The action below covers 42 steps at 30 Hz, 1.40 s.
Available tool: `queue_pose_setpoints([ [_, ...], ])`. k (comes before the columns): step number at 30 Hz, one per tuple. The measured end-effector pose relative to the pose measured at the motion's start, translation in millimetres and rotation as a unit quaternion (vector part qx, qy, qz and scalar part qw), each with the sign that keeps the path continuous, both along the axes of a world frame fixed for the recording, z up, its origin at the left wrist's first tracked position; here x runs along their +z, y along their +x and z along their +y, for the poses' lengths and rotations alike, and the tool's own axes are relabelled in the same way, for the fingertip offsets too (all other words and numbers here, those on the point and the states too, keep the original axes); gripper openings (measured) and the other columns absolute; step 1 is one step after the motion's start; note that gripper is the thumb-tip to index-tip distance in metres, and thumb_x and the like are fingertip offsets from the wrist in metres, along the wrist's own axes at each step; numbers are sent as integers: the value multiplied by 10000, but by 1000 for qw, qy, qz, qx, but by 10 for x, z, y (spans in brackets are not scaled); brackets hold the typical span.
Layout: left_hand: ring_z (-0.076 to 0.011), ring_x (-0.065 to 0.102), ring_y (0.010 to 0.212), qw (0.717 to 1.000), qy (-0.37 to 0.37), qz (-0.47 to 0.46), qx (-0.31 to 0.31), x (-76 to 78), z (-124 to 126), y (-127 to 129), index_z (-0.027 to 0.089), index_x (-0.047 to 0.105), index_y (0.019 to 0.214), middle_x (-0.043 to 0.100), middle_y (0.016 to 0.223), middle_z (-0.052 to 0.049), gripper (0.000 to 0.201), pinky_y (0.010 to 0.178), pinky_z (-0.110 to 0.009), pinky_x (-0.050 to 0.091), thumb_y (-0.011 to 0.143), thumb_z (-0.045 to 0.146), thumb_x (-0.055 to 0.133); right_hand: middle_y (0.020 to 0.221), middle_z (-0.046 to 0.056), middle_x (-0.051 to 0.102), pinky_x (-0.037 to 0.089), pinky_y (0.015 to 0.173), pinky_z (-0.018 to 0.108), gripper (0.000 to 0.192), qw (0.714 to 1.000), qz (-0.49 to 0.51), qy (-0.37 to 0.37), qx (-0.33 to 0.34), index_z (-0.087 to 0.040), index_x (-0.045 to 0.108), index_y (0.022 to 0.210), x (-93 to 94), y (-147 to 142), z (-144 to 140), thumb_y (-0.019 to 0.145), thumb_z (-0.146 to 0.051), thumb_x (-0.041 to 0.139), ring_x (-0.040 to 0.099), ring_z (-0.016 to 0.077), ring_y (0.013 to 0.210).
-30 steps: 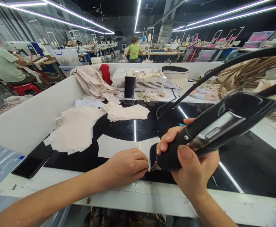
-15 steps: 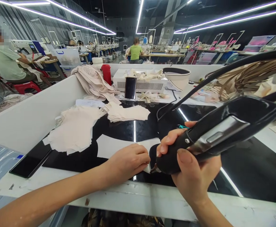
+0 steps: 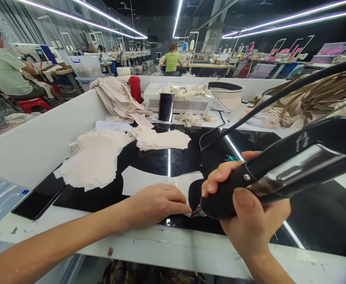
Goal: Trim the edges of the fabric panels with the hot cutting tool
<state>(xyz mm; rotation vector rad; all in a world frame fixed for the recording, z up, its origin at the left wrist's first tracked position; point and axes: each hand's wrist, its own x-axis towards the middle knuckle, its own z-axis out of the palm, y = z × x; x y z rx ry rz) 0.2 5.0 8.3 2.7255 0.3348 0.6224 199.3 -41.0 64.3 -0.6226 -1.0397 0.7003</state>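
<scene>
A pale, curved fabric piece (image 3: 149,182) lies on the black glossy work surface (image 3: 149,161), with a narrow strip crossing it near its right end. My left hand (image 3: 158,203) rests over the piece's lower edge. Its fingers are closed together, with thumb and fingertips on the lower right corner. My right hand (image 3: 250,217) grips a thick black corded handheld tool (image 3: 279,173) with a silver lever along its side. The tool's narrow metal tip points left and meets the fabric corner beside my left fingertips. My palm hides part of the fabric.
Stacks of cut fabric (image 3: 94,157) lie left, near a black phone-like slab (image 3: 38,199). Behind stand an upright phone (image 3: 166,107), a white vented box (image 3: 190,105), a red bottle (image 3: 135,90) and a round bin (image 3: 226,98). The tool's black cable (image 3: 250,114) arches across the right. Two co-workers sit farther off.
My left fingers have shifted slightly right and down along the fabric, thumb now stretched toward the tip. The tool and my right hand have moved a little to the right.
</scene>
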Motion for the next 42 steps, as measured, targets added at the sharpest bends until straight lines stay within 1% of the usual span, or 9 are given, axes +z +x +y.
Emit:
queue_pose_setpoints([
  [4,-219,790,1181,1000,6,-2,-6,-23,-1,-12,186,805,1289,842,1215,-111,265,1078,-327,617,1193,121,568,832,-25,729,584,476,329,484,1000,-10,1,-6,-304,691,1255,8,7,-4,894,-464,971,672,183,563],
  [9,-212,790,1162,1000,11,-11,0,-36,-17,-8,173,805,1265,840,1193,-103,263,1069,-313,627,1185,99,565,840,-34,716,597,489,325,517,1000,-10,-9,-4,-312,681,1265,9,20,-20,885,-498,979,676,175,566],
  [18,-214,787,1150,1000,20,-18,-4,-24,-23,-5,149,805,1240,839,1191,-99,260,1077,-304,613,1180,80,562,838,-43,726,615,498,317,524,1000,7,-15,2,-301,694,1252,21,12,5,861,-465,1002,680,167,576],
  [21,-212,789,1151,1000,18,-16,0,-27,-21,-1,166,804,1244,842,1197,-88,278,1093,-301,608,1196,99,538,832,-44,728,615,491,320,531,1000,9,-18,-13,-302,696,1242,41,11,4,850,-478,1007,680,169,570],
  [24,-217,790,1137,999,26,-26,-4,-35,-17,3,151,807,1241,841,1180,-94,280,1083,-310,614,1199,104,534,823,-46,724,613,486,318,536,999,16,-15,-29,-298,695,1227,61,13,16,835,-476,1014,679,169,567],
  [29,-208,787,1130,999,28,-38,-9,-47,-7,4,154,805,1248,841,1161,-102,293,1075,-326,626,1195,89,524,823,-50,721,617,481,320,522,999,10,-5,-33,-300,692,1243,46,15,53,853,-472,993,682,167,557],
  [33,-214,787,1118,998,36,-48,-13,-47,-4,6,135,802,1238,838,1154,-97,289,1063,-329,629,1186,68,525,825,-45,736,625,488,309,509,1000,8,11,-20,-280,701,1256,12,16,60,871,-448,988,685,160,556],
  [39,-209,793,1144,999,35,-35,-4,-47,-10,4,157,798,1257,843,1172,-95,275,1079,-321,627,1193,88,539,828,-44,757,640,498,316,485,1000,10,9,-22,-280,709,1249,12,-6,52,881,-425,990,698,162,556],
  [42,-209,789,1147,999,36,-36,-7,-50,-10,1,146,795,1263,840,1174,-97,279,1086,-326,628,1182,67,540,822,-42,766,643,506,316,471,999,14,3,-29,-274,709,1241,19,-16,45,885,-401,990,701,163,559],
])
